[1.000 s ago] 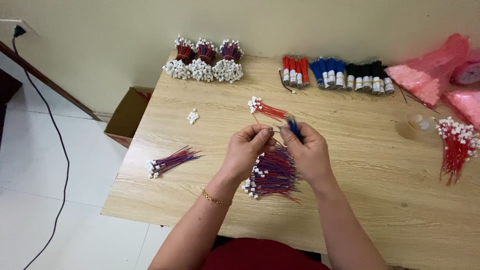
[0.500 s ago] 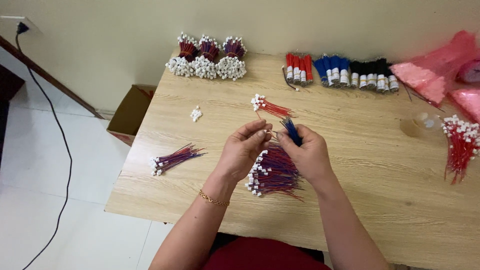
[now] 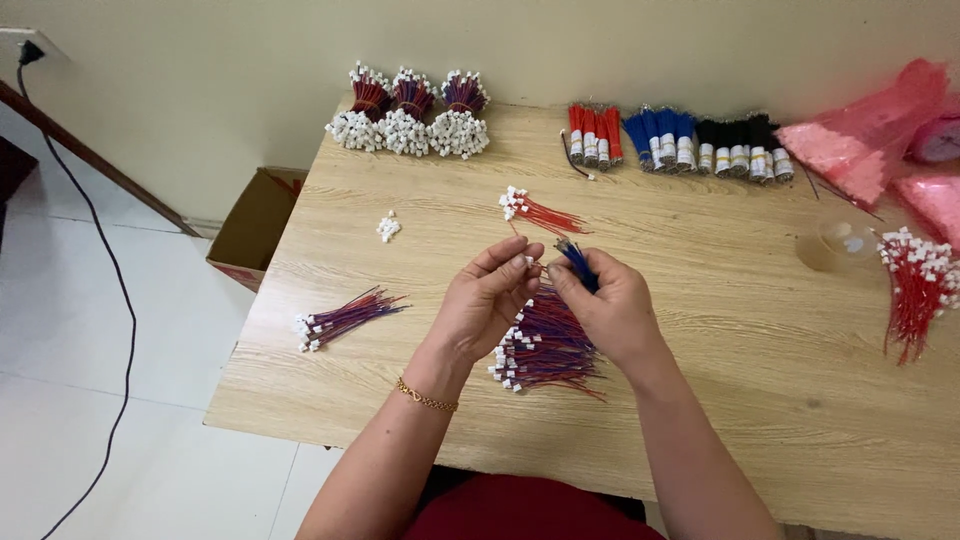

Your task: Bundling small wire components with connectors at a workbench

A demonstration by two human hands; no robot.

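Looking down from the head camera, both bare hands are being held close together above the middle of the pale wooden table [image 3: 700,330]. The left hand [image 3: 490,300] is being raised with the wrist bent, a thin gold bracelet [image 3: 425,397] showing at it, and its fingertips are pinched on a small white plastic connector [image 3: 531,263]. The right hand [image 3: 612,305] is curled, thumb and fingers closed round a short bunch of blue wires [image 3: 577,262] that is sticking up and to the left toward the connector. Connector and wire ends are being kept just beside each other between the two hands; whether they are touching cannot be told.

Directly under the hands a loose heap of red and blue wires with white connectors [image 3: 545,345] is lying on the table. A smaller bundle of the same kind [image 3: 345,315] is lying well to the left, and a few red wires with white ends [image 3: 540,212] just beyond the hands. Along the far edge, three tied bunches of finished wires [image 3: 410,115] and rows of red, blue and black wire bundles [image 3: 675,145] are being stored.
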